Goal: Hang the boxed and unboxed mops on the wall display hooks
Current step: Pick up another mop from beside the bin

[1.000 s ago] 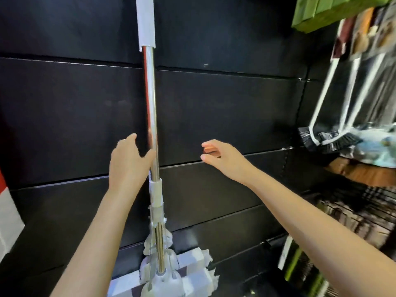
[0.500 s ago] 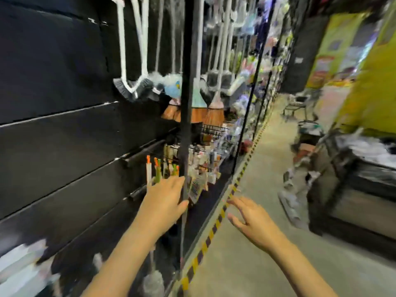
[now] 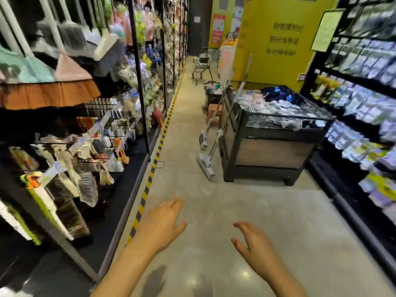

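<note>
- Head view looks down a shop aisle; the picture is blurred at the edges, so small detail is uncertain.
- Left hand [image 3: 162, 226] is empty, fingers spread, held over the floor [image 3: 267, 221] at near centre.
- Right hand [image 3: 255, 245] is likewise empty, fingers loosely parted, just right of the left hand and apart from it.
- Two unboxed mops [image 3: 211, 144] stand at mid distance, heads on the floor, handles leaning against the left side of a dark display bin [image 3: 272, 151]. Both hands are well apart from them.
- No boxed mop can be made out from here.
- Left wall shelving [image 3: 70, 116] carries hanging brooms and brushes; no mop can be made out among them.
- Judgement: at least these two mops remain to be hung; how many are already up cannot be told.
- Judgement: the step in hand is fetching, which calls for walking to the bin and taking a handle.
- Risk: lifting one leaning handle could tip the other.
</note>
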`<move>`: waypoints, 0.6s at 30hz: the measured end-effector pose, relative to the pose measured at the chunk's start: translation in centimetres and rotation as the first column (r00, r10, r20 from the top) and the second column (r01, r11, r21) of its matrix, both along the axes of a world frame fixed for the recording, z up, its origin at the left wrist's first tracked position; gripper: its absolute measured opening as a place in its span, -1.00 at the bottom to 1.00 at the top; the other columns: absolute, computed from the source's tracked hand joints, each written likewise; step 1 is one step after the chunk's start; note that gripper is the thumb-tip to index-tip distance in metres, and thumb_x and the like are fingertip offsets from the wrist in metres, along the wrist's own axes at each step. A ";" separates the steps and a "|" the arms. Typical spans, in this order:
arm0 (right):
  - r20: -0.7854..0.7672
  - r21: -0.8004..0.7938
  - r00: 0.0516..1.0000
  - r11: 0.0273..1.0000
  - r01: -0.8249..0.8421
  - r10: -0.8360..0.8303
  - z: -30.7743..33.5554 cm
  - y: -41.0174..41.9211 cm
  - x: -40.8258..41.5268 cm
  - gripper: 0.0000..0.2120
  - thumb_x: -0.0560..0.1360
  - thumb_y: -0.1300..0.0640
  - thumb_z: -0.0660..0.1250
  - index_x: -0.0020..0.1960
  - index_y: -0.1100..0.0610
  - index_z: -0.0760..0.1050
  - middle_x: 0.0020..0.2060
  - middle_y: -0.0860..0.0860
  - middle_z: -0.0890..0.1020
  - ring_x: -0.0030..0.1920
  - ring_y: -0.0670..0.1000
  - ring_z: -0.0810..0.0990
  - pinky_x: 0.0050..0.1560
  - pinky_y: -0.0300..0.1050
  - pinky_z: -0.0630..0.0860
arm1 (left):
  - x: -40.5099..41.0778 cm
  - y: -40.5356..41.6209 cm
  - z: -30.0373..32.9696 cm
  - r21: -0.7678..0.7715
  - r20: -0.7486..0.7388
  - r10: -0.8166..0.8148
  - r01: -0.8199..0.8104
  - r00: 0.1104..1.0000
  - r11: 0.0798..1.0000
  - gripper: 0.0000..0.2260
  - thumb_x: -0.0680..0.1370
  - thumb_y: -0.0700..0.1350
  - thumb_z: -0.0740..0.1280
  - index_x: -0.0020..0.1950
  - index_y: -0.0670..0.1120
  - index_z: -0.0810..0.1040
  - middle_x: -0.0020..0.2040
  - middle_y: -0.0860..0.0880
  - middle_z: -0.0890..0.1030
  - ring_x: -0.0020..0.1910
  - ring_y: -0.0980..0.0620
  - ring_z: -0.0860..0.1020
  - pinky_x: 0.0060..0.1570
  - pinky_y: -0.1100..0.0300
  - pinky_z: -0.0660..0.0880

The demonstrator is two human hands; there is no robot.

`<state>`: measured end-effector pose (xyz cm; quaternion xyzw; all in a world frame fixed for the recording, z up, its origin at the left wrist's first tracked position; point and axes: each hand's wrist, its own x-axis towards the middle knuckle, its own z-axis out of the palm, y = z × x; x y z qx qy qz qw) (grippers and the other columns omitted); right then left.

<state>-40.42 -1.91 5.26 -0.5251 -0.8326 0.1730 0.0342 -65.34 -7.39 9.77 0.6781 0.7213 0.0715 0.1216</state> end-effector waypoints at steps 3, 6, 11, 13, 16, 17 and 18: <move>-0.041 0.003 0.999 1.000 0.013 -0.013 -0.5 4.3 -1.1 -0.57 0.59 -0.10 0.17 0.42 -0.01 0.31 0.36 -0.08 0.43 0.31 -0.04 0.44 0.29 -0.19 0.34 | -1.5 3.8 -1.5 -0.037 0.021 0.016 -0.015 1.000 0.999 -0.44 0.59 0.16 0.18 0.54 0.05 0.12 0.51 0.08 0.27 0.44 0.07 0.30 0.33 0.19 0.30; -0.067 0.013 0.998 1.000 0.006 -0.005 -0.9 10.0 -3.3 -0.57 0.59 -0.10 0.17 0.42 -0.01 0.30 0.36 -0.09 0.44 0.31 -0.03 0.44 0.31 -0.14 0.34 | -3.9 8.5 -3.0 -0.079 0.035 0.058 -0.055 0.998 0.995 -0.44 0.59 0.16 0.18 0.54 0.04 0.14 0.50 0.07 0.29 0.44 0.09 0.31 0.31 0.22 0.30; -0.069 0.035 0.998 0.999 -0.003 0.006 -0.6 21.5 -7.4 -0.57 0.58 -0.11 0.15 0.42 -0.03 0.29 0.35 -0.09 0.44 0.31 -0.03 0.43 0.31 -0.15 0.31 | -8.3 19.1 -3.9 -0.128 0.052 0.091 -0.084 0.994 0.988 -0.44 0.59 0.15 0.17 0.54 0.02 0.13 0.51 0.07 0.26 0.42 0.11 0.32 0.28 0.26 0.32; -0.058 0.045 0.998 0.999 0.012 -0.009 -0.2 26.1 -8.6 -0.56 0.58 -0.12 0.14 0.43 -0.04 0.29 0.35 -0.10 0.43 0.31 -0.03 0.42 0.31 -0.15 0.30 | -9.5 24.1 -3.6 -0.122 0.039 0.090 -0.085 0.995 0.989 -0.45 0.60 0.15 0.17 0.54 0.02 0.14 0.50 0.06 0.27 0.43 0.10 0.32 0.28 0.24 0.32; -0.051 0.060 0.997 0.996 0.068 -0.065 0.0 32.3 -9.2 -0.57 0.59 -0.12 0.14 0.43 -0.04 0.29 0.36 -0.11 0.42 0.31 -0.03 0.41 0.32 -0.15 0.30 | -10.3 32.0 -2.8 -0.082 0.030 0.056 -0.054 0.998 0.995 -0.47 0.60 0.14 0.16 0.53 0.01 0.16 0.49 0.04 0.31 0.41 0.07 0.35 0.29 0.20 0.33; -0.049 0.057 0.995 0.995 0.087 -0.084 -0.1 34.1 -9.1 -0.57 0.59 -0.12 0.13 0.43 -0.03 0.29 0.36 -0.11 0.42 0.32 -0.02 0.41 0.33 -0.15 0.30 | -10.2 34.5 -2.6 -0.074 0.034 0.037 -0.035 0.999 0.997 -0.48 0.61 0.13 0.16 0.53 0.00 0.16 0.49 0.03 0.31 0.41 0.05 0.34 0.30 0.19 0.33; -0.050 0.047 0.993 0.993 0.107 -0.105 -0.3 35.6 -8.9 -0.57 0.59 -0.11 0.14 0.43 -0.03 0.29 0.36 -0.11 0.42 0.32 -0.03 0.40 0.34 -0.15 0.30 | -10.0 36.9 -2.3 -0.075 0.041 0.018 -0.015 0.999 0.997 -0.48 0.61 0.12 0.15 0.53 -0.01 0.16 0.49 0.01 0.30 0.42 0.03 0.33 0.31 0.17 0.33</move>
